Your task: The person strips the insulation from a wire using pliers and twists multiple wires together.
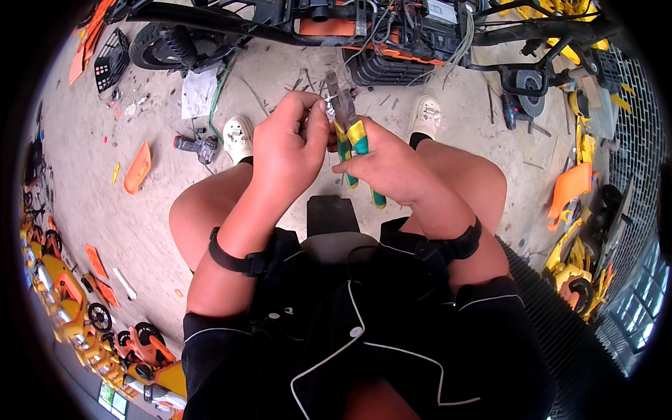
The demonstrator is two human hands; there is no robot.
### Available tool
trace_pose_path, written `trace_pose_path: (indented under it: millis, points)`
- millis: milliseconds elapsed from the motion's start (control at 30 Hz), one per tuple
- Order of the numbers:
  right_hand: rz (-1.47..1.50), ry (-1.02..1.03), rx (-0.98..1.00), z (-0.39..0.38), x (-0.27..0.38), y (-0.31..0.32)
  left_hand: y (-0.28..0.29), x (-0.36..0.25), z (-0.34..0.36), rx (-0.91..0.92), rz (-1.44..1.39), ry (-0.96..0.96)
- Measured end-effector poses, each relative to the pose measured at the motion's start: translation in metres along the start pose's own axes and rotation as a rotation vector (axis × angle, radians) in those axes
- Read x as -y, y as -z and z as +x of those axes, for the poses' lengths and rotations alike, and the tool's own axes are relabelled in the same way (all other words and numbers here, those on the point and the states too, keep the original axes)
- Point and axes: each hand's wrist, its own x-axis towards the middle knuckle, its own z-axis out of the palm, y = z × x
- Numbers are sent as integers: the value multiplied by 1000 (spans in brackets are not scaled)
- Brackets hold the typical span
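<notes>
My right hand (386, 162) is wrapped round a pair of pliers (343, 108) with green and yellow handles. The metal jaws point up and away from me, close to my left fingertips. My left hand (288, 143) is closed, thumb against bent forefinger, pinching a small shiny silvery piece (327, 106) beside the jaws. Its exact kind is too small to make out, and my fingers partly hide it. Both hands are held together above the floor between my knees. Whether the jaws touch the silvery piece, I cannot tell.
Ahead stands a partly stripped vehicle frame (280, 29) with loose grey cables (458, 49) and a black ribbed box (385, 68). Cordless drills lie left (199, 147) and right (513, 112). An orange panel (138, 168), white paper (199, 93) and yellow parts (577, 245) are scattered around.
</notes>
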Motion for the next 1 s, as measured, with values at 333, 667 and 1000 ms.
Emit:
trace_pose_path:
  millis: [333,667,1000]
  points:
    - [-3,19,-31,5,3,4,-1,-1,2,21,105,-68]
    - [-89,-53,-51,8,16,8,0,8,4,22,127,-179]
    - [-54,-28,-81,13,19,21,13,0,3,150,-17,-37]
